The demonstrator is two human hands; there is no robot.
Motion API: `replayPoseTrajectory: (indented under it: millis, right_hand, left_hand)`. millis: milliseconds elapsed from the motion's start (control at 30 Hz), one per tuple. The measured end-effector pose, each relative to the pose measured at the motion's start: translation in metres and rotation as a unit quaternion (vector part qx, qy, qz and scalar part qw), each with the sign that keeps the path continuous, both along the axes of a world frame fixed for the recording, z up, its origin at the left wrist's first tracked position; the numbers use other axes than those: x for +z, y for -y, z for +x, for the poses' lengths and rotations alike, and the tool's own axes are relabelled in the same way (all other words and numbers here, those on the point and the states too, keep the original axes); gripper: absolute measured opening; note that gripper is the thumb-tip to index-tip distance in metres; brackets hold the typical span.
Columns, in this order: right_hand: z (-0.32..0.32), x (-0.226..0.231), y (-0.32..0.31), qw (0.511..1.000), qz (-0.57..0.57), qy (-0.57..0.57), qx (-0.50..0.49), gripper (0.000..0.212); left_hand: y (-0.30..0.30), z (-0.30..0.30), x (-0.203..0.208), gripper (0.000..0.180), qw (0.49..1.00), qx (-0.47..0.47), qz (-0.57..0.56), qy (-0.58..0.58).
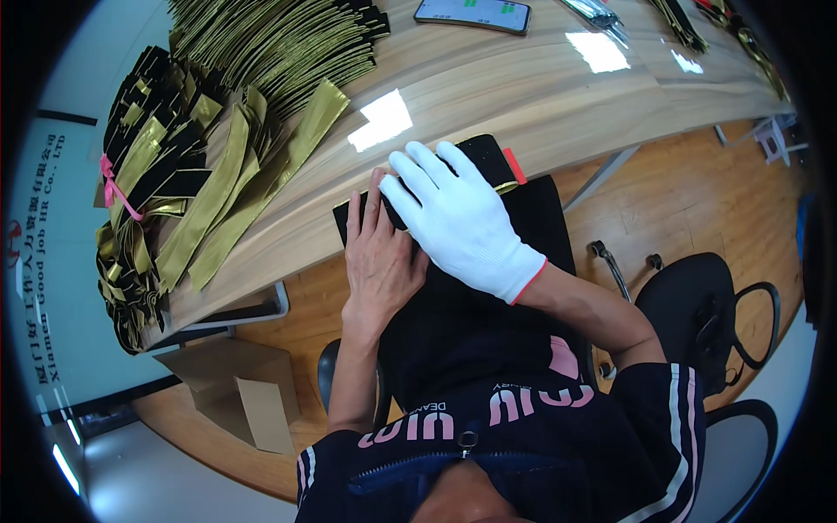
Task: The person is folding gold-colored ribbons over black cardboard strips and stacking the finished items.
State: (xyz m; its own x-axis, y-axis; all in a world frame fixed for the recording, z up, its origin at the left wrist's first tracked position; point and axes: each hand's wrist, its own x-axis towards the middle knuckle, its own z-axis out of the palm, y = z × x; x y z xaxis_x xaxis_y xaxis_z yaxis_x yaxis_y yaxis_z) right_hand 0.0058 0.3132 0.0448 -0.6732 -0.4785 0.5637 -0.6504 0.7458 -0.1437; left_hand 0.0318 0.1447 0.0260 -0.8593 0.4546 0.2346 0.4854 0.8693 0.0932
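Note:
A black strip with gold edging (481, 152) lies along the table's near edge, and a small red tab (514, 166) sticks out at its right end. My left hand (380, 263), bare, rests on the strip's left part with its fingers stretched forward. In a white knitted glove with a red cuff, my right hand (466, 225) lies flat across the middle of the strip, fingers spread. Its fingertips come close to the left fingers. Both hands hide much of the strip. No grip on it shows from either hand.
Many black-and-gold strips (275, 52) are fanned out at the far left. Nearer lie loose gold strips (270, 187) and a bundle with a pink tie (113, 187). A phone (473, 13) lies at the back. An open cardboard box (231, 383) and a black chair (693, 305) stand below.

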Motion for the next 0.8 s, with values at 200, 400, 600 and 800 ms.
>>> replayPoseTrajectory:
  millis: [200,400,600,800]
  right_hand:
    - [-0.006,-0.001,0.005,0.998,0.030,0.050,-0.029,0.050]
    - [-0.013,0.005,-0.009,0.997,-0.037,0.071,-0.020,0.053]
    - [-0.014,0.001,-0.008,0.997,-0.005,0.077,-0.015,0.052]
    - [-0.014,0.005,-0.010,0.996,-0.013,0.082,0.018,0.048]
  left_hand:
    - [0.000,-0.003,-0.005,0.041,1.000,0.006,-0.009,0.001]
    - [0.005,-0.003,0.007,0.060,0.996,0.000,0.084,0.032]
    - [0.010,-0.004,0.001,0.080,0.986,-0.002,0.164,0.015]
    - [0.017,-0.003,0.002,0.076,0.970,-0.010,0.242,0.032]
